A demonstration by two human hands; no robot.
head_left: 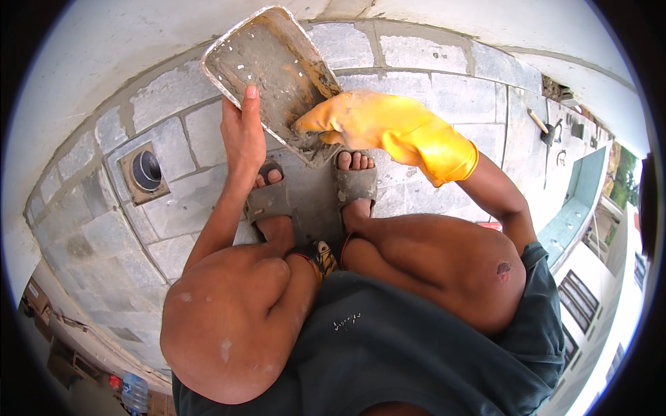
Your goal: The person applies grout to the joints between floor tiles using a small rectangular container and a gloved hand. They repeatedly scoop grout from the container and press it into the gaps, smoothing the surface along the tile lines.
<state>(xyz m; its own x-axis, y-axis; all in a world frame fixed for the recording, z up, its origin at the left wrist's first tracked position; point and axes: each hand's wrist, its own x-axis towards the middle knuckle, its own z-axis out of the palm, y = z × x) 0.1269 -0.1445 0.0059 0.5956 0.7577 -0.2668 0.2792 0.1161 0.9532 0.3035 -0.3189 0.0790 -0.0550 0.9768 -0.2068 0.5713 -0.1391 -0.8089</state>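
Note:
My bare left hand [243,132] grips the near left rim of a rectangular tray [220,43], thumb over the edge and fingers beneath it. Wet grey mortar [260,69] smears the tray's inside, with brownish streaks along its right wall. On my right hand [354,125] is a yellow rubber glove, whose fingers reach into the mortar at the tray's near corner. Those fingertips are partly sunk or hidden, so what they pinch, if anything, does not show. The tray is held tilted above the paving, just beyond my sandalled feet.
Grey stone tiles [166,149] with mortar joints cover the floor up to a pale wall. A round dark pipe opening [146,170] sits in a square cutout at left. Tools, including a wooden-handled hammer [544,127], lie at far right. A plastic bottle [134,392] stands lower left.

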